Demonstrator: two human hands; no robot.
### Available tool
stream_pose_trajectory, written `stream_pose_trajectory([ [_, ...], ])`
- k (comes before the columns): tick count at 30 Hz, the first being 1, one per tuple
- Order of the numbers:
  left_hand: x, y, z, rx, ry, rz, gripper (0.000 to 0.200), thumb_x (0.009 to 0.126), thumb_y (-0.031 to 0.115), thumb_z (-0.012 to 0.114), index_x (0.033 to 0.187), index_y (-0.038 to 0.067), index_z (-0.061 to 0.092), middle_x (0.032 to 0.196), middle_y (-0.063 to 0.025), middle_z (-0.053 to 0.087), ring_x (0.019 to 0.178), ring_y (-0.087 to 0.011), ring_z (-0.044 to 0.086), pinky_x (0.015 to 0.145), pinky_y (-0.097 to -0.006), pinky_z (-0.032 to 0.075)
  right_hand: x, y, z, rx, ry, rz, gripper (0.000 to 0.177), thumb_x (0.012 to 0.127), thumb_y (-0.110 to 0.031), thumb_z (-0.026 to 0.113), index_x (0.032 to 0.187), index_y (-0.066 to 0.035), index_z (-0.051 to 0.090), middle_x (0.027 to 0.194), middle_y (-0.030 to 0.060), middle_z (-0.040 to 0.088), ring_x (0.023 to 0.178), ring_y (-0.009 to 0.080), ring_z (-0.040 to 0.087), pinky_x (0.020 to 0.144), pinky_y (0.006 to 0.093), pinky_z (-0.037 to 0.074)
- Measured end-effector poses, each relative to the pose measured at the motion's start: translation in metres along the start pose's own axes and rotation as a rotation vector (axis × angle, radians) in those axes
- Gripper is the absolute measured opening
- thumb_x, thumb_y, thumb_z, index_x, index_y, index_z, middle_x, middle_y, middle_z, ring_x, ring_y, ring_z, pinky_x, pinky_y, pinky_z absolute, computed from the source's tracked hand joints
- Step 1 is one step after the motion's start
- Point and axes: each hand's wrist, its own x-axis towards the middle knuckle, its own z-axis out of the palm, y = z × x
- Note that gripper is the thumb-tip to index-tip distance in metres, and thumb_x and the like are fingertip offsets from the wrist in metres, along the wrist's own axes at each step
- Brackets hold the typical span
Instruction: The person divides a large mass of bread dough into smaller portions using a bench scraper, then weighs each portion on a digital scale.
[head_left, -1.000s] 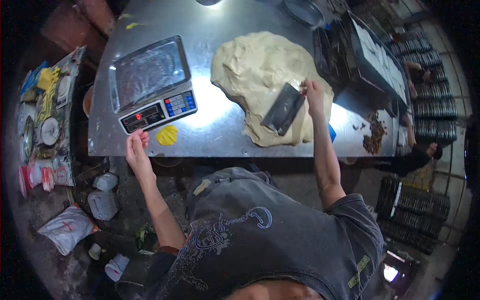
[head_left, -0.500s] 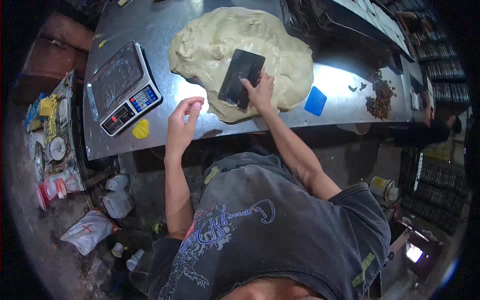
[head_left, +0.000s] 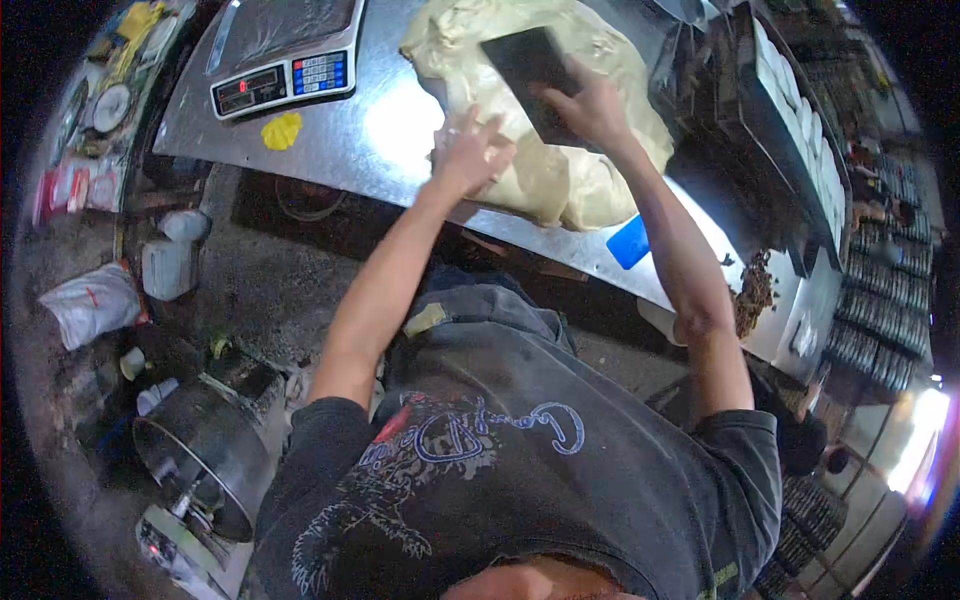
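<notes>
A large mass of pale dough [head_left: 610, 185] lies on the metal table. My right hand [head_left: 595, 108] grips a dark rectangular dough scraper [head_left: 522, 70], tilted over the middle of the dough. My left hand [head_left: 472, 155] rests at the dough's near left edge, fingers spread against it and slightly blurred. Just below the dough's right end lies a blue plastic scraper [head_left: 629, 243], partly covered by my right forearm.
A digital scale [head_left: 320, 75] stands on the metal table [head_left: 375, 165] to the left, with a yellow scrap [head_left: 282, 131] below it. Brown bits [head_left: 757, 290] lie at the right end. A mixer bowl [head_left: 205, 465] is on the lower left; a person [head_left: 800, 435] shows at right.
My left hand has moved from beside the dough onto its left edge. My right hand has lifted the dark scraper up the dough. The whole view has turned and shifted.
</notes>
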Motion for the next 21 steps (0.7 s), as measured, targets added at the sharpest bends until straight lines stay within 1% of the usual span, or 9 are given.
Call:
stream_pose_trajectory([
  [1, -0.008, 0.008, 0.006, 0.061, 0.029, -0.011, 0.065, 0.085, 0.057, 0.066, 0.141, 0.027, 0.056, 0.147, -0.0183, 0.044, 0.140, -0.0455, 0.034, 0.108, -0.0611, 0.036, 0.010, -0.003, 0.013, -0.193, -0.067, -0.085, 0.033, 0.089, -0.033, 0.073, 0.110, -0.007, 0.066, 0.091, 0.0167, 0.073, 0.083, 0.0303, 0.072, 0.073, 0.0406, 0.056],
  [2, -0.012, 0.006, 0.008, 0.027, -0.006, -0.064, 0.066, 0.083, 0.058, 0.066, 0.140, 0.027, 0.057, 0.147, -0.0183, 0.044, 0.140, -0.0468, 0.032, 0.108, -0.0625, 0.035, 0.021, -0.001, 0.028, -0.274, -0.123, -0.168, 0.029, 0.091, -0.032, 0.065, 0.114, -0.015, 0.065, 0.095, 0.0175, 0.071, 0.084, 0.0401, 0.068, 0.071, 0.0478, 0.055],
  [3, -0.015, 0.006, 0.011, -0.015, -0.043, -0.116, 0.066, 0.082, 0.059, 0.067, 0.140, 0.027, 0.059, 0.146, -0.0182, 0.044, 0.140, -0.0482, 0.031, 0.107, -0.0640, 0.035, 0.032, 0.025, 0.054, -0.305, -0.093, -0.323, 0.033, 0.087, -0.030, 0.068, 0.116, -0.014, 0.061, 0.096, 0.0167, 0.069, 0.085, 0.0394, 0.068, 0.070, 0.0483, 0.055],
  [7, -0.011, 0.002, 0.012, -0.145, -0.138, -0.215, 0.063, 0.080, 0.059, 0.069, 0.132, 0.023, 0.066, 0.140, -0.0200, 0.048, 0.137, -0.0480, 0.035, 0.106, -0.0624, 0.035, 0.050, 0.036, 0.111, -0.484, -0.370, -0.282, 0.042, 0.082, -0.028, 0.072, 0.116, -0.010, 0.055, 0.094, 0.0148, 0.070, 0.083, 0.0384, 0.069, 0.067, 0.0482, 0.055],
  [9, -0.012, 0.003, 0.010, -0.113, -0.107, -0.237, 0.062, 0.079, 0.057, 0.071, 0.124, 0.014, 0.070, 0.136, -0.0228, 0.052, 0.120, -0.0473, 0.052, 0.099, -0.0602, 0.045, 0.060, 0.048, 0.136, -0.480, -0.440, -0.260, 0.041, 0.083, -0.032, 0.074, 0.116, -0.011, 0.058, 0.093, 0.0158, 0.070, 0.080, 0.0389, 0.069, 0.065, 0.0486, 0.054],
  [11, -0.007, 0.006, 0.000, -0.146, -0.244, -0.284, 0.061, 0.081, 0.054, 0.070, 0.124, 0.012, 0.069, 0.135, -0.0226, 0.053, 0.116, -0.0462, 0.055, 0.097, -0.0584, 0.047, 0.061, 0.057, 0.153, -0.463, -0.436, -0.284, 0.039, 0.085, -0.035, 0.073, 0.112, -0.010, 0.058, 0.088, 0.0160, 0.070, 0.075, 0.0381, 0.069, 0.063, 0.0476, 0.054],
  [14, -0.015, 0.014, 0.005, -0.235, -0.105, -0.302, 0.061, 0.083, 0.048, 0.071, 0.129, 0.008, 0.063, 0.126, -0.0231, 0.057, 0.113, -0.0451, 0.056, 0.094, -0.0548, 0.049, 0.070, 0.061, 0.167, -0.448, -0.455, -0.241, 0.040, 0.090, -0.040, 0.070, 0.115, -0.009, 0.060, 0.081, 0.0175, 0.070, 0.073, 0.0377, 0.069, 0.063, 0.0485, 0.054],
  [18, -0.053, 0.034, -0.008, -0.308, -0.088, -0.303, 0.066, 0.084, 0.038, 0.074, 0.137, 0.006, 0.050, 0.113, -0.0223, 0.058, 0.105, -0.0428, 0.056, 0.090, -0.0538, 0.047, 0.073, 0.058, 0.167, -0.407, -0.479, -0.305, 0.045, 0.092, -0.049, 0.065, 0.112, -0.009, 0.064, 0.086, 0.0180, 0.071, 0.076, 0.0395, 0.069, 0.066, 0.0488, 0.055],
  [21, -0.109, 0.039, -0.024, -0.497, -0.115, -0.267, 0.071, 0.087, 0.039, 0.072, 0.143, 0.004, 0.045, 0.111, -0.0225, 0.057, 0.104, -0.0436, 0.055, 0.095, -0.0523, 0.046, 0.068, 0.054, 0.168, -0.426, -0.526, -0.317, 0.052, 0.092, -0.055, 0.063, 0.112, -0.008, 0.064, 0.089, 0.0188, 0.071, 0.081, 0.0390, 0.070, 0.071, 0.0497, 0.055],
])
